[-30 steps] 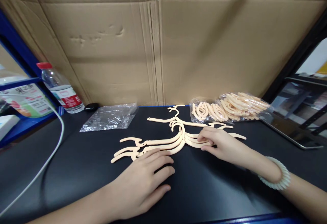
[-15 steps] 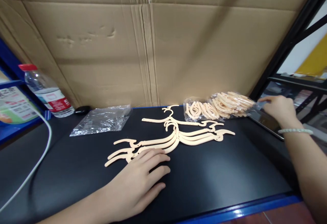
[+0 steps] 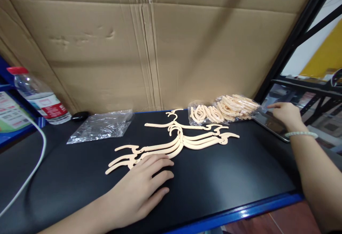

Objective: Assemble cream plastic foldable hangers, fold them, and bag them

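Several folding clothes hangers (image 3: pixel 199 144) in cream plastic lie overlapped on the black tabletop, their hooks near the middle. Another cream hanger (image 3: pixel 157 125) lies just behind them, its left end without the curved tip seen at its right. My left hand (image 3: pixel 146 184) rests palm down over the near left side of the hangers, fingers spread. Off to the right, my right hand (image 3: pixel 287 115) is at the loose end of a clear plastic bag (image 3: pixel 236 108) full of cream hanger parts. Its fingers appear closed on the bag's edge; the thumb is hidden.
An empty-looking clear bag (image 3: pixel 103 126) lies flat at the back left, beside a black mouse-like object (image 3: pixel 80 115) and a red-capped bottle (image 3: pixel 44 97). A white cable (image 3: pixel 36 170) crosses the left side. A dark tablet (image 3: pixel 271 127) lies below my right hand. Cardboard (image 3: pixel 107 59) stands behind.
The whole view has shifted slightly, so everything appears a little further left. Both hands and the hangers keep their places on the table.
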`<control>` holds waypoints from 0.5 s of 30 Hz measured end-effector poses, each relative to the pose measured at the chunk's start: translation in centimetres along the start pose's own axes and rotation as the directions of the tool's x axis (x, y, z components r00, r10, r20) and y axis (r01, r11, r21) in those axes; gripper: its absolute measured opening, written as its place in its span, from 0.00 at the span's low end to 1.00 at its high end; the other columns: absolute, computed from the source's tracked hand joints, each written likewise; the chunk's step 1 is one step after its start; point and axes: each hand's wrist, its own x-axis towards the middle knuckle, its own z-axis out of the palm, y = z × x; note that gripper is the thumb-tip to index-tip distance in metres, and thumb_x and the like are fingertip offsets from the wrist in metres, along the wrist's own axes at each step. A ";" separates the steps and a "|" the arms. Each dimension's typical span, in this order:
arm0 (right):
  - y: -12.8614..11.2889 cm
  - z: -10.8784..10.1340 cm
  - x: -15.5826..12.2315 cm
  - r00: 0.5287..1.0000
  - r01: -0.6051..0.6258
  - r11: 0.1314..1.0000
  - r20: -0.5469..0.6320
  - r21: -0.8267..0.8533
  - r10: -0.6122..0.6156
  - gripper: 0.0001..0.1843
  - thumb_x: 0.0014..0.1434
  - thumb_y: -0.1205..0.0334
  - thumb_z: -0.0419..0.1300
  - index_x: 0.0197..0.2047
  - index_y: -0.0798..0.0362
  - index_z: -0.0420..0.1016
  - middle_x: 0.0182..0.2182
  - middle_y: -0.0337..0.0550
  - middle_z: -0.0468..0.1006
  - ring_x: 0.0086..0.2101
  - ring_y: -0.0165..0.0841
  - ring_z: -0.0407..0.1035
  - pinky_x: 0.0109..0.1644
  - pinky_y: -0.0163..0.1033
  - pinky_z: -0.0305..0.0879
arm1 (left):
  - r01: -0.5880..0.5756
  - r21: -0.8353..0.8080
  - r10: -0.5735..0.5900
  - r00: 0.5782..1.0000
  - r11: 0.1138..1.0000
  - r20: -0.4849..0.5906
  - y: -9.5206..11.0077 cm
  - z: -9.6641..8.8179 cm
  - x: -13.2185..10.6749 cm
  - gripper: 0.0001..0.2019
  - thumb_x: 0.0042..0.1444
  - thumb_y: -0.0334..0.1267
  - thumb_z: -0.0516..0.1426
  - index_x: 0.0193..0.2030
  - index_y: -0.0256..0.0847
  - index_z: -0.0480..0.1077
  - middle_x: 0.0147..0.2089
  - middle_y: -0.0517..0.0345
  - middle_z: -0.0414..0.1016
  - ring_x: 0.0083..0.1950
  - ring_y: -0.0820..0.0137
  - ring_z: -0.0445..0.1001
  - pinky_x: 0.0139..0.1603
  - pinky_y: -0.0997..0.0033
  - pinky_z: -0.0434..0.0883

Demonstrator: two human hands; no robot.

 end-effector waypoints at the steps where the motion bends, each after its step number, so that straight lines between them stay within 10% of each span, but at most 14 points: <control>1: -0.4 -0.3 -0.1 0.999 -0.049 0.999 -0.016 0.015 0.049 0.16 0.40 0.78 0.55 0.26 0.59 0.84 0.18 0.53 0.75 0.19 0.35 0.60 0.26 0.41 0.55 | 0.000 -0.005 0.000 1.000 1.000 -0.007 0.0 0.0 0.0 0.12 0.63 0.29 0.51 0.51 0.42 0.67 0.57 0.49 0.69 0.62 0.57 0.63 0.61 0.53 0.66; 8: -6.2 -2.3 -2.2 0.962 -0.049 0.978 -0.254 0.204 0.101 0.23 0.49 0.74 0.50 0.43 0.61 0.80 0.37 0.57 0.79 0.39 0.41 0.69 0.44 0.42 0.61 | -0.006 -0.019 0.006 1.000 1.000 -0.015 0.2 -0.4 0.3 0.12 0.62 0.29 0.52 0.50 0.41 0.69 0.56 0.48 0.70 0.61 0.56 0.65 0.60 0.53 0.67; 15: -15.3 -1.6 -9.1 0.843 0.523 0.707 -0.171 0.476 -0.509 0.12 0.54 0.71 0.52 0.36 0.50 0.74 0.37 0.44 0.78 0.42 0.39 0.70 0.50 0.44 0.64 | -0.010 -0.044 0.007 0.998 0.999 -0.061 0.3 -0.5 0.3 0.11 0.61 0.28 0.53 0.48 0.41 0.70 0.53 0.49 0.72 0.58 0.57 0.68 0.58 0.55 0.68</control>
